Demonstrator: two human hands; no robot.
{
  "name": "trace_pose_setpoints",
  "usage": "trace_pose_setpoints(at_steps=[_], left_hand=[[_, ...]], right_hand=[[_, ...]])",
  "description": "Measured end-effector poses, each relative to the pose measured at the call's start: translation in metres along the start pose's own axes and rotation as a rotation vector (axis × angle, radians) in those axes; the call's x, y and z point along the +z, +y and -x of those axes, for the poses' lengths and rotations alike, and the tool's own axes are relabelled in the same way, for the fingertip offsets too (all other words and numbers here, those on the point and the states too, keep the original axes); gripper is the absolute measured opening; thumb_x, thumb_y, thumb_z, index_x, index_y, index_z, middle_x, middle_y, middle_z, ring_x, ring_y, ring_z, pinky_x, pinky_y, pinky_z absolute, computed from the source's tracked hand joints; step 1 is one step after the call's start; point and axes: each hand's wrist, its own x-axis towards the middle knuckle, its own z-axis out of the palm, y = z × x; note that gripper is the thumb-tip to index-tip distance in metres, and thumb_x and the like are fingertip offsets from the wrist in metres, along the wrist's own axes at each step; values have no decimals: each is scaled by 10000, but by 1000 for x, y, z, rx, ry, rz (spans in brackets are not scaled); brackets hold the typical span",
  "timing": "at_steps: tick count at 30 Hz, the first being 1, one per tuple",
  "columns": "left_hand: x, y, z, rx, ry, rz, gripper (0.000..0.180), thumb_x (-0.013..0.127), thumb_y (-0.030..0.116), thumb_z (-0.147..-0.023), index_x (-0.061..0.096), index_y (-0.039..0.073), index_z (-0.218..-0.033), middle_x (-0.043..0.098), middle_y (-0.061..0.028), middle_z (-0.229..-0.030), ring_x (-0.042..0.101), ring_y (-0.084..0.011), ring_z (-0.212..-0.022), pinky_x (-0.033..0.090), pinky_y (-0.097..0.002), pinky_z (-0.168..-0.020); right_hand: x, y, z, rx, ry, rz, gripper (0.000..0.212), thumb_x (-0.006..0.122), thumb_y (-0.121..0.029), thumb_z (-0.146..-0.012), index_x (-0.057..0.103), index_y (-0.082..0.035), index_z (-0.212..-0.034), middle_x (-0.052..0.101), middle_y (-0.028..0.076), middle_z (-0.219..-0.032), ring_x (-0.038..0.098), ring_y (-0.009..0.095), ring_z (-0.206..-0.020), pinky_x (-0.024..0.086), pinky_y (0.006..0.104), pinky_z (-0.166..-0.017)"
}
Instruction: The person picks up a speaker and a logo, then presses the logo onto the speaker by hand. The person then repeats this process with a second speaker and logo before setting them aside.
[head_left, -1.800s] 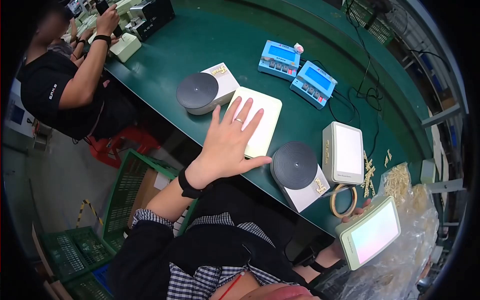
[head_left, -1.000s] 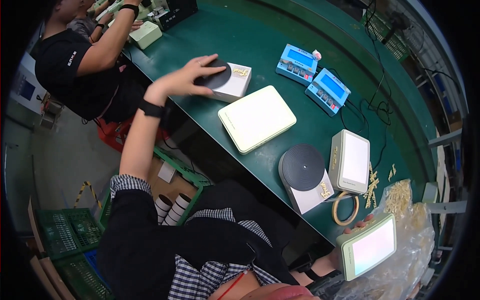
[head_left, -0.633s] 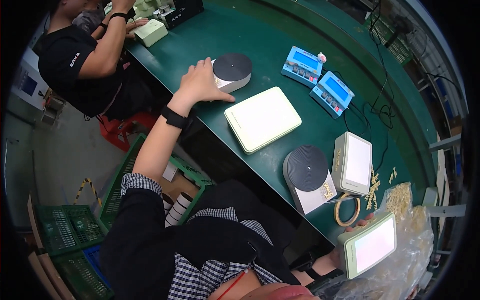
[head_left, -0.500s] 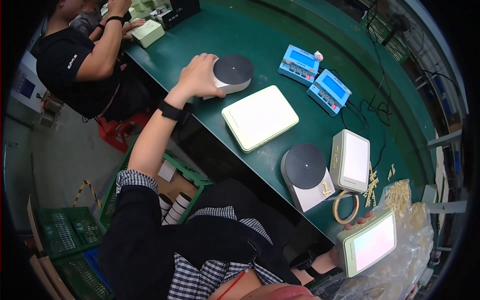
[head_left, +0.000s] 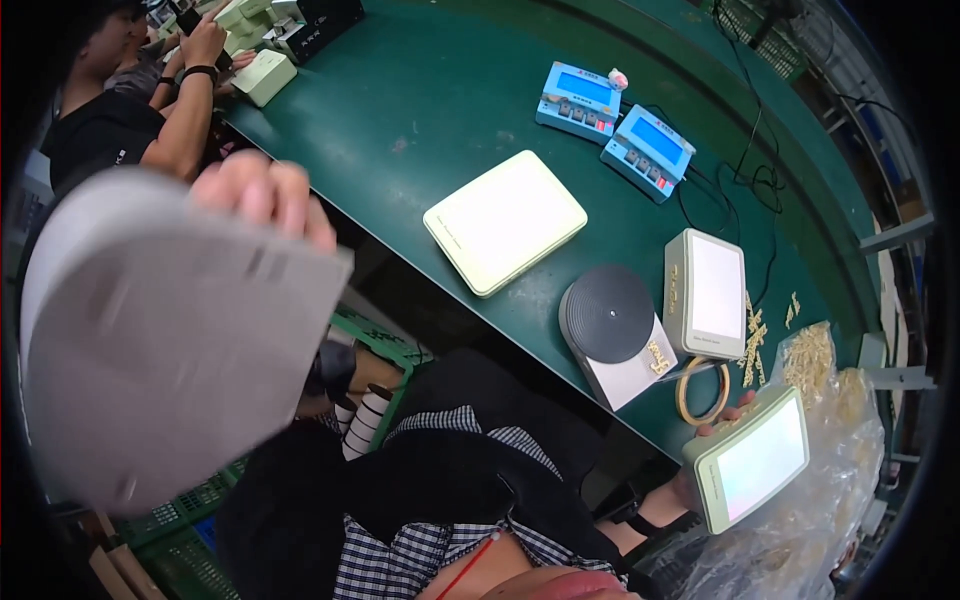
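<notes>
Close to the camera at the left, my left hand grips the edge of a grey, round-ended device. Its flat underside faces me, slightly blurred. At the lower right, my right hand is closed round a pale green box with a bright white face; part of that hand is hidden behind it. A second device, with a grooved black disc on a light base, lies at the bench edge. Beside it stands another pale green box with gold letters on its side. A larger pale green box lies flat mid-bench.
Two blue controllers with screens and cables stand at the back. A tape roll, gold letter pieces and a plastic bag lie at the right. A green crate sits below. A co-worker sits far left.
My left hand has lifted the disc device off the bench, brought it left toward the camera and tipped its underside into view. My right hand keeps its box, which shifts slightly.
</notes>
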Motion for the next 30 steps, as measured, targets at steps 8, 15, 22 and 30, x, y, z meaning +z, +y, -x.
trace_pose_setpoints(at_steps=[8, 15, 22, 30], left_hand=[[-84, -77, -57, -448, -67, -2005, 1097, 885, 394, -542, 388, -22, -1426, 480, -216, -1369, 429, -378, -1296, 352, -459, -1073], [-32, -92, -27, -73, -68, -1928, 1061, 854, 402, -577, 385, -26, -1427, 443, -245, -1413, 422, -394, -1305, 343, -459, -1087], [15, -134, 10, -106, -530, -1831, 1026, 808, 350, -611, 340, -6, -1452, 395, -315, -1417, 413, -441, -1282, 375, -517, -1004], [20, -137, 6, -322, -438, -1926, 1012, 742, 282, -584, 313, 30, -1465, 402, -285, -1429, 431, -430, -1276, 389, -510, -986]], right_hand=[[-1, -14, 13, 8, 4, -19, 748, 524, -389, -954, 153, -120, -1546, 149, 220, -1566, 368, 366, -1306, 382, 621, -960], [15, -20, 21, -86, 83, 94, 795, 564, -388, -937, 150, -64, -1532, 203, 239, -1527, 392, 360, -1282, 408, 563, -959], [17, -13, 10, -72, 98, 171, 862, 601, -397, -917, 126, -2, -1518, 255, 264, -1475, 403, 353, -1268, 419, 512, -974], [18, -8, 12, -161, 65, 206, 864, 590, -387, -921, 117, 36, -1507, 282, 262, -1456, 410, 350, -1254, 426, 503, -962]])
